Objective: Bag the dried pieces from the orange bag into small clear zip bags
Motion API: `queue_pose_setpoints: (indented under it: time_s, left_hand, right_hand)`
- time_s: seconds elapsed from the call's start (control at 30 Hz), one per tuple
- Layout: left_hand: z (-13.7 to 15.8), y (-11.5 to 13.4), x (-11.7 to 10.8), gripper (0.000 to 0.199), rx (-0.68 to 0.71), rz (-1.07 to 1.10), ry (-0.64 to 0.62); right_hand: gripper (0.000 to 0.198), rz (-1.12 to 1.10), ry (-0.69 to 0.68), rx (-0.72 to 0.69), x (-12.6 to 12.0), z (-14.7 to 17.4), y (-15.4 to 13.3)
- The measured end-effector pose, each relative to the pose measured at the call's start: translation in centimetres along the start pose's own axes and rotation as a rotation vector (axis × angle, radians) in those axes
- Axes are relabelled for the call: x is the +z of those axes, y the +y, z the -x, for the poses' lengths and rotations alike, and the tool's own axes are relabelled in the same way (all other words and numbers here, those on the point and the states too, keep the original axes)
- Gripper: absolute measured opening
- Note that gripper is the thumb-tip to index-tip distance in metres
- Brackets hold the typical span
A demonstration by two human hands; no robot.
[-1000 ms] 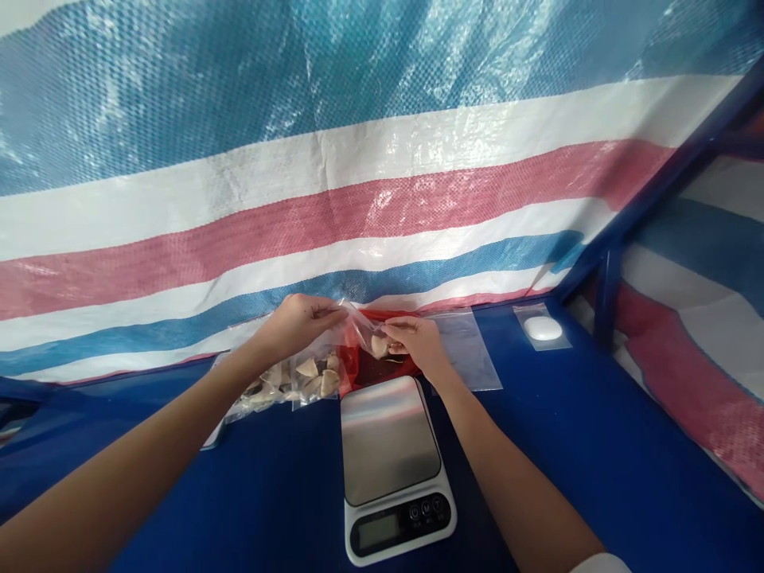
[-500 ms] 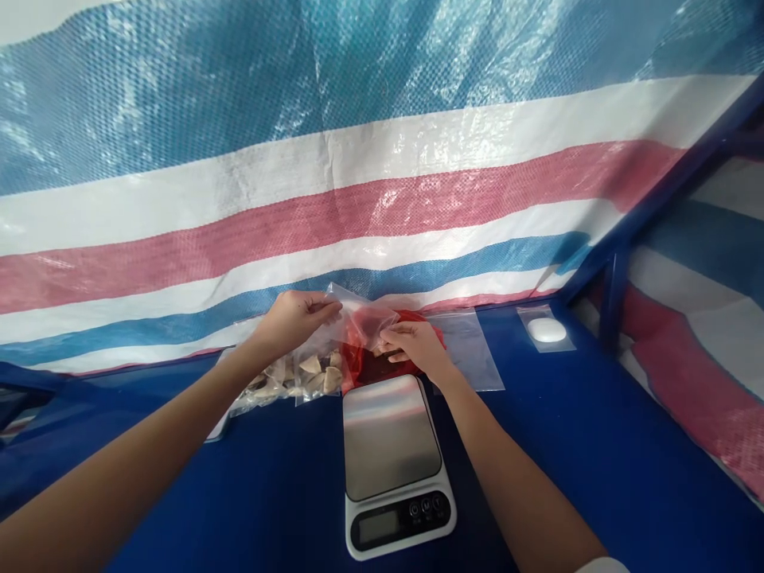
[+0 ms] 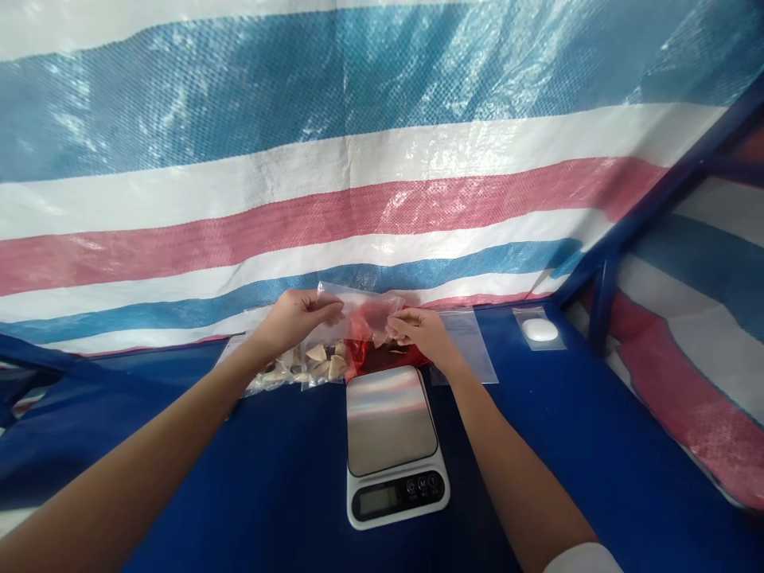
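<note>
A clear plastic bag (image 3: 360,305) is stretched between my two hands above a red plastic bag (image 3: 382,364). My left hand (image 3: 302,320) pinches its left side, thumb against fingers. At the right side, my right hand (image 3: 421,334) has its fingertips closed on the bag's edge. Pale brown dried pieces, their kind unclear, fill clear bags (image 3: 325,362) below my left hand. Some brownish pieces also show inside the red bag, partly hidden by my right hand. In front of the red bag lies a kitchen scale (image 3: 392,434) with a bare metal plate; its display is unreadable.
Flat clear bags (image 3: 471,342) lie right of the red bag. Farther right, a white rounded object (image 3: 539,329) sits on a small clear packet. A striped tarp (image 3: 334,199) rises behind the blue tabletop (image 3: 286,485), with a blue frame bar (image 3: 606,294) at right.
My right hand has drawn slightly back from over the red bag, and the clear bag is spread more widely between my hands. The whole view has shifted a little.
</note>
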State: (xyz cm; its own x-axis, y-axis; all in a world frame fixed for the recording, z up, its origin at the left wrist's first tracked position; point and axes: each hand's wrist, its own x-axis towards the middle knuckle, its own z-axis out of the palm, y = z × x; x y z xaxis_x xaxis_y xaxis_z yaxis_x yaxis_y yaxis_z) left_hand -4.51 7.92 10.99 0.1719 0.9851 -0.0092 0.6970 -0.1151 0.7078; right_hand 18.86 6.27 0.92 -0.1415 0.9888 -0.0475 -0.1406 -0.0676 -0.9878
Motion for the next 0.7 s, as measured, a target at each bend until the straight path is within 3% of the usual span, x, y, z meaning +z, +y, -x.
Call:
queue_pose_setpoints:
  time_s: [0.23, 0.5, 0.7]
  left_hand:
    - [3.2, -1.5, 1.0, 0.034, -0.020, 0.131, 0.045]
    - [6.0, -0.7, 1.5, 0.055, -0.016, 0.333, 0.099]
    - [6.5, 0.1, 1.9, 0.041, 0.088, 0.217, -0.069]
  right_hand:
    - [0.023, 0.178, 0.095, -0.209, -1.0, 0.6, -1.1]
    - [0.022, 0.334, 0.069, -0.265, -1.3, 4.0, -2.3]
    - [0.020, 0.493, 0.088, -0.261, -1.4, 6.5, -1.5]
